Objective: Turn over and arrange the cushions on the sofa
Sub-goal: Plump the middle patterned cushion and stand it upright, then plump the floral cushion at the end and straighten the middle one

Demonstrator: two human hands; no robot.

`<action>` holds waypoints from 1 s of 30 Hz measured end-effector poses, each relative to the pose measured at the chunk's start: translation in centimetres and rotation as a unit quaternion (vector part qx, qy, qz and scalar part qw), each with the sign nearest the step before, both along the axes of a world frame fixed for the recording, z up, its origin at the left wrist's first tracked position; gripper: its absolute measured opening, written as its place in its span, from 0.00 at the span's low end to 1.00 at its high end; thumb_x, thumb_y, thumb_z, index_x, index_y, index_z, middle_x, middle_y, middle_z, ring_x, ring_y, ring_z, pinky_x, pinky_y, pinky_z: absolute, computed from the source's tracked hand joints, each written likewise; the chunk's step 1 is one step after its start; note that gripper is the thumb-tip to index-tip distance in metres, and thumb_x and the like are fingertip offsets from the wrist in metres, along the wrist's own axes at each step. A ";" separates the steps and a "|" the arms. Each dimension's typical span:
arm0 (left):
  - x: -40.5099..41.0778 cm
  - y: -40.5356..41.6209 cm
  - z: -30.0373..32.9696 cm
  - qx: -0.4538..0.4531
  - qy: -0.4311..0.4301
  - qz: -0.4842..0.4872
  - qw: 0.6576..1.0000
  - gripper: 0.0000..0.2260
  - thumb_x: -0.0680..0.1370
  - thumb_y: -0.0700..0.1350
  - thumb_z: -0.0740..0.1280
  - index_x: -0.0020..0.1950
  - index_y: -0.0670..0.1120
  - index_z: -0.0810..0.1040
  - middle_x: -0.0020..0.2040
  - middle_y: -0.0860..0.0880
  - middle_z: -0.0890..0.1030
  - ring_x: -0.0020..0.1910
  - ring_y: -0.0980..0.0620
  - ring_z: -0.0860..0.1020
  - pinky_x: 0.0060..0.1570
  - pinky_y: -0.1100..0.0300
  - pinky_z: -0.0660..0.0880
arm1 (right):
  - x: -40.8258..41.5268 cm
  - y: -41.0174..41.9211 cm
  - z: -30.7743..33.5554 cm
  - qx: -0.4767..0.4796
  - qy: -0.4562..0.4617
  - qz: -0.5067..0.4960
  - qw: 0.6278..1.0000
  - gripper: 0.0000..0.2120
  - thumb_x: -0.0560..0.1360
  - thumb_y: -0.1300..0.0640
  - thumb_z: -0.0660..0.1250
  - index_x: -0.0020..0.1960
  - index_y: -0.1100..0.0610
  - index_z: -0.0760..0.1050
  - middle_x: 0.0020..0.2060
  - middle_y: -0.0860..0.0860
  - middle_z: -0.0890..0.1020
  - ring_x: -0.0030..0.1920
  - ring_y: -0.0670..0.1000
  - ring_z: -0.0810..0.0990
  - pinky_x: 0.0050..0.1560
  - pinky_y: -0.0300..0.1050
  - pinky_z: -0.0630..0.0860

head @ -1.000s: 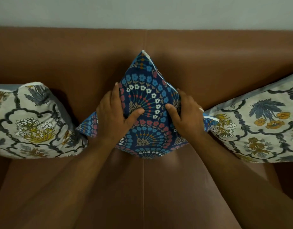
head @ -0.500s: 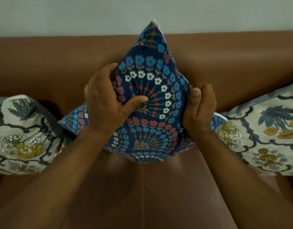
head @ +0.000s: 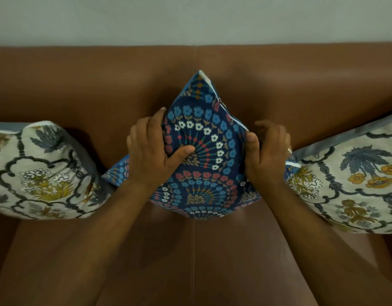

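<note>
A dark blue cushion (head: 203, 155) with red, white and blue flowers stands on one corner in the middle of the brown sofa (head: 301, 85), its top corner against the backrest. My left hand (head: 153, 151) grips its left side, thumb pressed into the front. My right hand (head: 267, 155) holds its right edge, thumb on the fabric and fingers curled behind. A cream floral cushion (head: 40, 173) leans at the left, and another cream floral cushion (head: 354, 177) leans at the right, both beside the blue one.
A pale wall (head: 190, 18) rises behind the sofa's backrest. The brown seat (head: 194, 261) with a centre seam stretches toward me between my forearms.
The blue cushion was lifted up above the backrest line half a second ago and has come back down onto the seat. Both hands stayed on its sides.
</note>
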State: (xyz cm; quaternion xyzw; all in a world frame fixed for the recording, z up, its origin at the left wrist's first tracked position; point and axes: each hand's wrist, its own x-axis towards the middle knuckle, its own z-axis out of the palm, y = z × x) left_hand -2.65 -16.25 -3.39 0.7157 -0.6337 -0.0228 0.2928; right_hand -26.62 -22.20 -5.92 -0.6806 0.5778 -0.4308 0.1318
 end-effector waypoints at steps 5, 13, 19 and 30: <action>4.0 4.8 3.6 0.069 0.024 0.052 0.996 0.48 0.74 0.78 0.51 0.80 0.43 0.60 0.70 0.37 0.71 0.68 0.37 0.71 0.65 0.38 0.70 | 4.5 6.6 6.4 -0.048 -0.083 0.015 0.995 0.29 0.83 0.39 0.51 0.62 0.64 0.74 0.55 0.58 0.77 0.57 0.57 0.74 0.59 0.54 0.70; 21.8 10.9 7.5 0.138 -0.138 0.051 0.979 0.45 0.74 0.77 0.56 0.74 0.40 0.70 0.68 0.36 0.75 0.66 0.35 0.73 0.63 0.39 0.71 | 22.4 17.4 5.2 0.237 -0.069 0.229 0.942 0.31 0.78 0.31 0.58 0.72 0.50 0.69 0.64 0.44 0.71 0.62 0.39 0.65 0.63 0.42 0.68; 35.4 10.4 5.2 0.214 -0.229 -0.031 0.949 0.57 0.64 0.85 0.52 0.72 0.39 0.72 0.71 0.34 0.73 0.71 0.32 0.70 0.70 0.32 0.65 | 32.1 15.8 -3.1 0.393 -0.096 0.173 0.898 0.47 0.66 0.28 0.73 0.77 0.45 0.62 0.71 0.46 0.74 0.70 0.49 0.74 0.67 0.57 0.75; 43.1 8.4 2.1 0.173 -0.215 -0.044 0.960 0.51 0.51 0.86 0.57 0.49 0.42 0.72 0.43 0.43 0.78 0.45 0.42 0.78 0.53 0.46 0.70 | 41.2 17.3 -6.2 0.350 -0.203 0.096 0.909 0.22 0.71 0.43 0.76 0.63 0.40 0.75 0.56 0.35 0.82 0.57 0.32 0.78 0.60 0.39 0.76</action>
